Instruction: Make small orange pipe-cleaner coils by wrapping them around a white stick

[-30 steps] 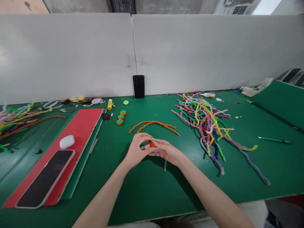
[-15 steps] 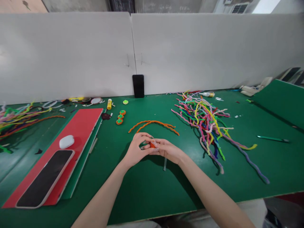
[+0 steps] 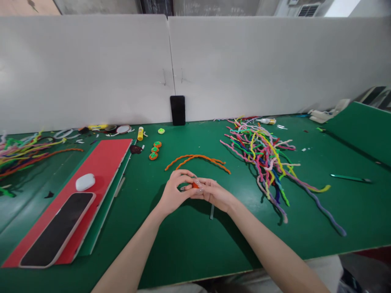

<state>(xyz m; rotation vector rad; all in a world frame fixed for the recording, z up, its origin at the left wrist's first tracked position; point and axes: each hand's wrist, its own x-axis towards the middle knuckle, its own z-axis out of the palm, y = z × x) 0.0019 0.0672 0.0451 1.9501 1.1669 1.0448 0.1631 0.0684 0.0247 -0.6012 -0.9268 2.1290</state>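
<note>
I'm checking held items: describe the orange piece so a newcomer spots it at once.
Over the green table, the left hand and right hand meet on the near side of two orange stems. The orange piece shows, partly covered, between them. Unlike the stems, lying loose, it is held.

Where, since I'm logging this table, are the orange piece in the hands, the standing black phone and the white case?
Orange piece [image 3: 195,185]: head view, its uncovered part.
Black phone [image 3: 177,110]: head view, middle of its face.
White case [image 3: 85,182]: head view, middle of its top.
</note>
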